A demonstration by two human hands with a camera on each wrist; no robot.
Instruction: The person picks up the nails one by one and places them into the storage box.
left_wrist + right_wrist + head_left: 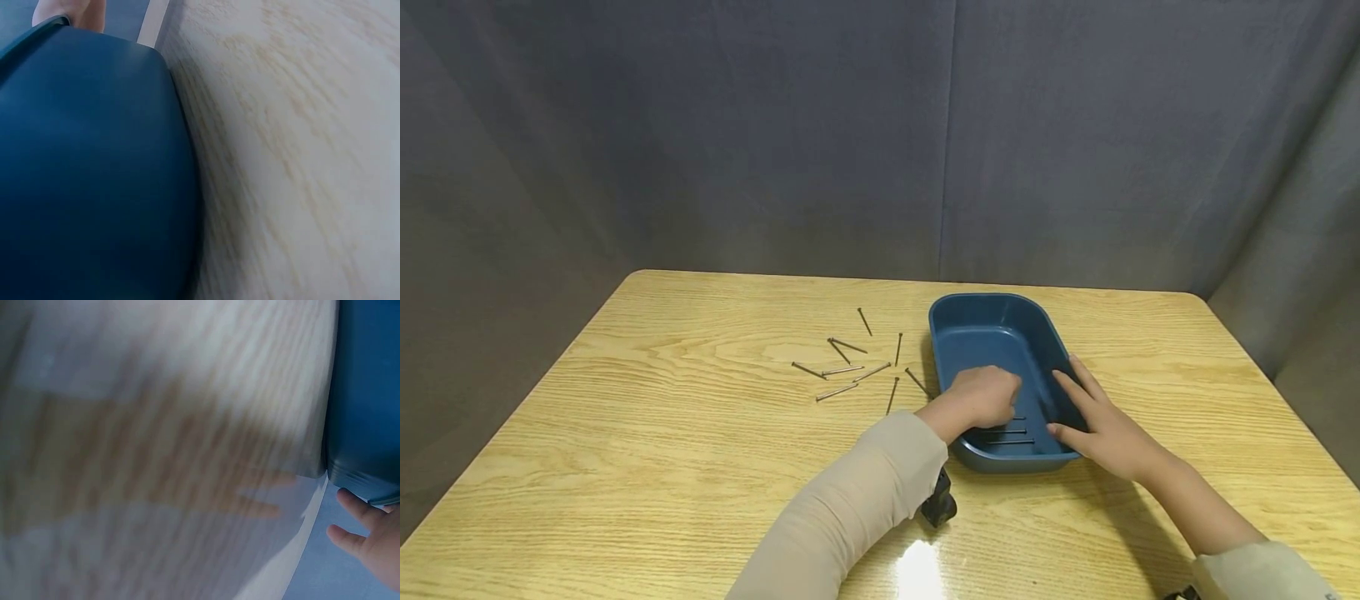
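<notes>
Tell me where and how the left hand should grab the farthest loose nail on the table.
Probably pinch the nail mid-shaft with the left hand, coming from above, thumb and finger on its two long sides. It is thin, lies flat on the table and sits apart from the other nails, so both sides look free.

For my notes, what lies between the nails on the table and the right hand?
The head view shows the blue tray, the left hand inside it.
</notes>
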